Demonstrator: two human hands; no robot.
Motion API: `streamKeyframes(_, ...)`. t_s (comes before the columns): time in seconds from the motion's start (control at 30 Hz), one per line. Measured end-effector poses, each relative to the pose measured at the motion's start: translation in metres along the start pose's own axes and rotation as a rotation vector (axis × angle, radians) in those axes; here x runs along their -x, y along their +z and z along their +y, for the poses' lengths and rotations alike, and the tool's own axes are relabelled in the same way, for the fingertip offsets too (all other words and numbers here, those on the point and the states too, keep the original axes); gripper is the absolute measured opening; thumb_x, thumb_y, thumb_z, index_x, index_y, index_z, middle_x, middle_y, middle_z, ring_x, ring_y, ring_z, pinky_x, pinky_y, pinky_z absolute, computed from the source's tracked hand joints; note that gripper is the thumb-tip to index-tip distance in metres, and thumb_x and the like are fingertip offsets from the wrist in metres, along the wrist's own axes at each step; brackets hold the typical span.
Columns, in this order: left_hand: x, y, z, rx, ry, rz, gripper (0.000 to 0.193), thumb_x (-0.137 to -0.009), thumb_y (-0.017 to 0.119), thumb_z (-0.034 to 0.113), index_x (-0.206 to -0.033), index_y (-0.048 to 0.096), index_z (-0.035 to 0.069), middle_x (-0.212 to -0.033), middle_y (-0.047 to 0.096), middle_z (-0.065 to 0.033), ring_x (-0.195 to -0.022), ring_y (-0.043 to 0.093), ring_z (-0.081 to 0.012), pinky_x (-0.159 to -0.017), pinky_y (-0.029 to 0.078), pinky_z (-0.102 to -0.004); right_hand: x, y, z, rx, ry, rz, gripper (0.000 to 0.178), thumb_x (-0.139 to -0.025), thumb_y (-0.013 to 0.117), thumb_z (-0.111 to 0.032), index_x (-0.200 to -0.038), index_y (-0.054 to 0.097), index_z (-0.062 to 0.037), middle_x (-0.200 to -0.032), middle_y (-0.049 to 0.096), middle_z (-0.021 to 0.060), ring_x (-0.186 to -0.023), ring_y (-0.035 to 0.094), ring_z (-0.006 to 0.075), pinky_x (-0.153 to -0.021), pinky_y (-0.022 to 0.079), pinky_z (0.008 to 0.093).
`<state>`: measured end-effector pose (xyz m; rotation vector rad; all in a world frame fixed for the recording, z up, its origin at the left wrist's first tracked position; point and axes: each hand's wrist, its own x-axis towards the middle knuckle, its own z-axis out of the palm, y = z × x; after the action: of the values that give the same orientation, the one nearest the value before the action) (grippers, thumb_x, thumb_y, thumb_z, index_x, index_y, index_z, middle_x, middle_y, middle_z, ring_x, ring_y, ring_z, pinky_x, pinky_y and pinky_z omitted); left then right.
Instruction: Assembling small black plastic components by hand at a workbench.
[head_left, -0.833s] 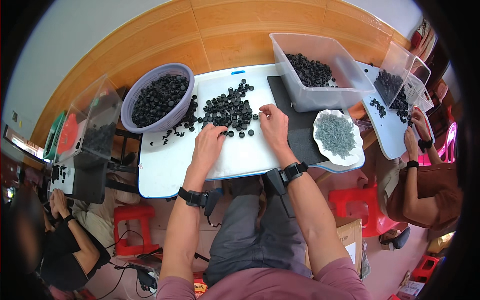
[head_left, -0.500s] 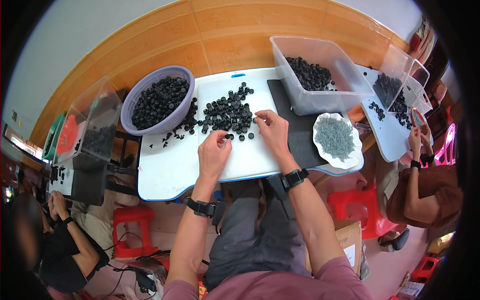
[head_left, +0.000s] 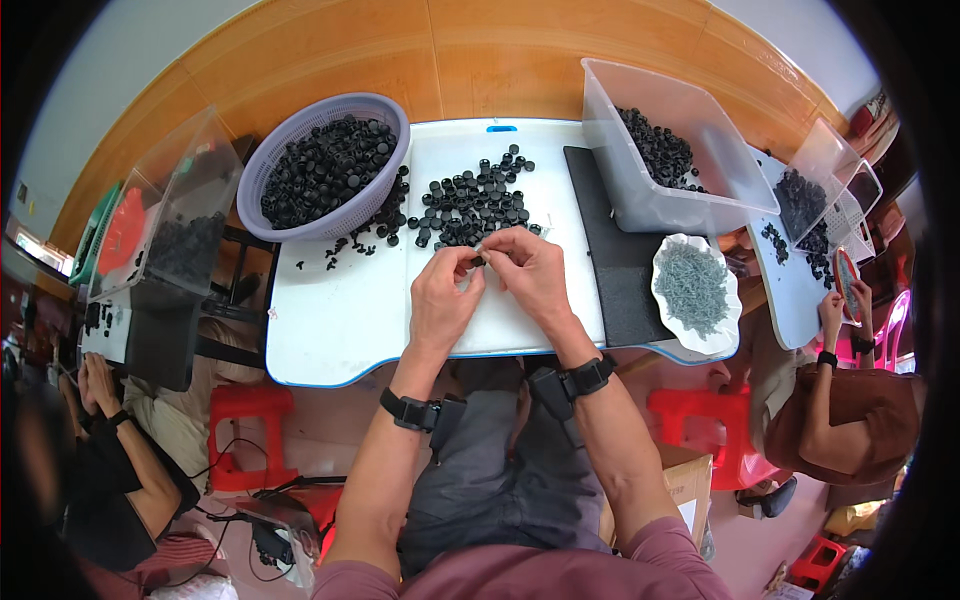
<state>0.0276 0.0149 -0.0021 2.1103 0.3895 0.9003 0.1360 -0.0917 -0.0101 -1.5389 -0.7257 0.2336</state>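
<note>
My left hand [head_left: 445, 300] and my right hand [head_left: 532, 275] meet over the white table [head_left: 340, 345], thumbs and fingertips pinched together. A small dark piece [head_left: 478, 262] shows between the fingertips; its kind is mostly hidden. The right fingers are closed too, though what they grip, if anything, I cannot make out. Just beyond the hands lies a loose pile of small round black caps [head_left: 470, 205], some on their sides. Left of that pile, smaller black bits [head_left: 365, 240] are scattered beside a lavender basket [head_left: 258, 190] heaped with black parts.
On the right stand a clear plastic bin [head_left: 640, 205] of black parts and a white scalloped dish [head_left: 715, 345] of thin grey-green pieces. A black mat [head_left: 630, 290] lies beneath them. Other people work at both sides, near red stools [head_left: 250, 405].
My right hand has moved left from the edge of the cap pile to my left hand. The fingertips now touch. The view has shifted slightly.
</note>
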Motion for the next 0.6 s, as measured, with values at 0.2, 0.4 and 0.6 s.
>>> streamKeyframes(0.2, 0.0, 0.0005, -0.006, 0.036, -0.02, 0.025, 0.022, -0.083, 0.074, 0.003, -0.104, 0.068, 0.001, -0.09, 0.074, -0.0108, -0.077, 0.072, -0.0185, -0.073, 0.057, -0.0309, 0.0042, 0.0018, -0.0059, 0.009, 0.006, 0.028, 0.013, -0.087, 0.075, -0.002, -0.1, 0.076, -0.0024, -0.086, 0.077, 0.0053, -0.069, 0.068, 0.0075, -0.06, 0.052, 0.0226)
streamKeyframes(0.4, -0.0004, 0.0017, -0.0077, 0.062, -0.036, 0.031, 0.021, -0.084, 0.074, 0.002, -0.104, 0.068, 0.0, -0.089, 0.075, -0.0111, -0.076, 0.073, -0.0176, -0.071, 0.058, -0.0301, 0.0062, 0.0039, -0.0084, 0.143, -0.142, 0.046, 0.012, -0.086, 0.075, -0.002, -0.098, 0.076, -0.0019, -0.088, 0.077, 0.0079, -0.071, 0.071, 0.0131, -0.063, 0.056, 0.0254)
streamKeyframes(0.6, 0.0005, 0.0015, -0.0068, 0.086, -0.045, 0.015, 0.021, -0.085, 0.075, 0.002, -0.104, 0.069, -0.001, -0.087, 0.075, -0.0108, -0.073, 0.072, -0.0159, -0.068, 0.058, -0.0286, 0.0064, 0.004, -0.0095, 0.168, -0.164, 0.044, 0.012, -0.086, 0.075, -0.001, -0.098, 0.076, -0.0021, -0.088, 0.076, 0.0089, -0.071, 0.071, 0.0153, -0.064, 0.057, 0.0269)
